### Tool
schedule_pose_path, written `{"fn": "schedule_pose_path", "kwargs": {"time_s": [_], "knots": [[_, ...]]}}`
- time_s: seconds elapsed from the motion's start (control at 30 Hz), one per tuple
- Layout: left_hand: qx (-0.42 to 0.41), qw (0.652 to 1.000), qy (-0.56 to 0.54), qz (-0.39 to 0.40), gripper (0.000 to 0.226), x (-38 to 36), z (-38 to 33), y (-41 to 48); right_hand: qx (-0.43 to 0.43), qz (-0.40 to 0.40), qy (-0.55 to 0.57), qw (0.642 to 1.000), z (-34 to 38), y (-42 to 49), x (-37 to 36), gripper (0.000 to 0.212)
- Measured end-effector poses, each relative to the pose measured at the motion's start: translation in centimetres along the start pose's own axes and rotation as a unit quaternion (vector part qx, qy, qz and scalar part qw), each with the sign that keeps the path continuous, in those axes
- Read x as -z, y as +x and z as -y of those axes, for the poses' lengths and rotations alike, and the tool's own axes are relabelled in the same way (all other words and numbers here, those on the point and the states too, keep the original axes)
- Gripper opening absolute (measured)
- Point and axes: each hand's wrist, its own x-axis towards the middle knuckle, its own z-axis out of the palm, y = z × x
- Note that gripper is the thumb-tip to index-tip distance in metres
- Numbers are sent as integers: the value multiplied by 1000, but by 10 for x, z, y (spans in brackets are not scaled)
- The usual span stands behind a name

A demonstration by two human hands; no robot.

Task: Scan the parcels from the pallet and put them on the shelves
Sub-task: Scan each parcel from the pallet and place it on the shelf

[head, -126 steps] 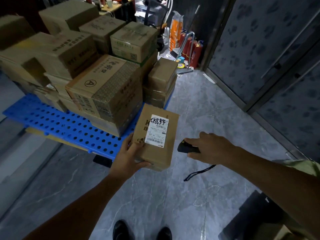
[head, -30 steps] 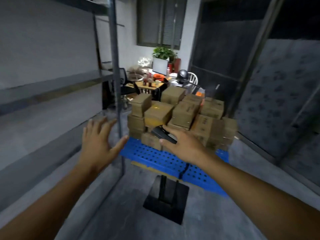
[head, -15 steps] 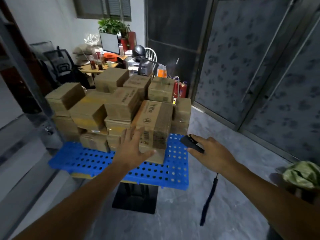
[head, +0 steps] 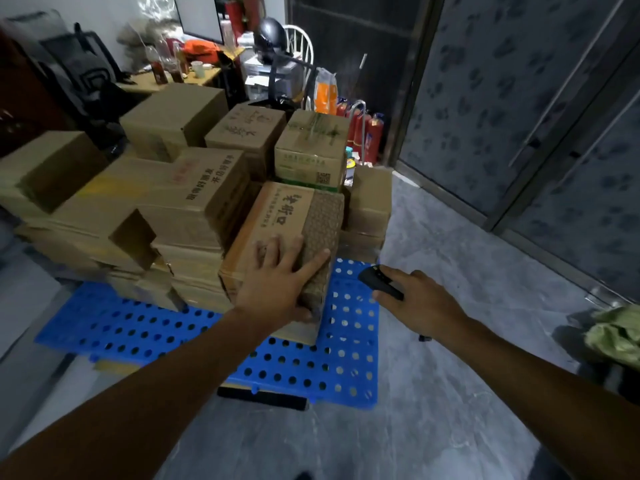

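Cardboard parcels (head: pixel 194 188) sit stacked on the blue pallet (head: pixel 311 372). The left hand (head: pixel 277 289) lies flat, fingers spread, on the front parcel (head: pixel 287 216) at the stack's 4 o'clock corner. At 3 o'clock, the right hand (head: pixel 419 299) grips a black scanner (head: pixel 379 282).

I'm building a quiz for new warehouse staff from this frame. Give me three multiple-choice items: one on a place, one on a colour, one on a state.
1. Where is the left hand?
A. On the front carton's corner
B. On the floor
C. On the desk

2. What colour is the pallet?
A. Red
B. Blue
C. Grey

3. What is the right hand doing?
A. Hanging empty
B. Lifting a carton
C. Holding the black scanner

Answers:
1. A, its fingers spread over the front carton.
2. B, the perforated deck is bright blue.
3. C, its fingers wrap the scanner, beside the stack.
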Motion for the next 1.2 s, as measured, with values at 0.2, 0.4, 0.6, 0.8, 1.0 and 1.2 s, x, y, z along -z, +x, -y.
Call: {"fn": "schedule_pose_path", "kwargs": {"time_s": [0.2,0.4,0.6,0.8,1.0,1.2], "knots": [[11,999,40,25,125,8,-21,3,34,38,34,998,-35,28,1,68],[36,989,122,81,96,19,-42,-2,88,66,45,993,-63,35,5,65],[87,991,93,31,82,39,-59,-33,132,99,76,983,-78,36,14,65],[126,969,-148,-150,84,38,-68,-61,180,60,122,974,-59,36,33,63],[198,802,-513,-235,85,27,-68,-70,176,50,112,977,-38,39,40,71],[157,885,-372,-232,92,22,-43,-74,169,48,83,981,-16,34,35,67]]}}
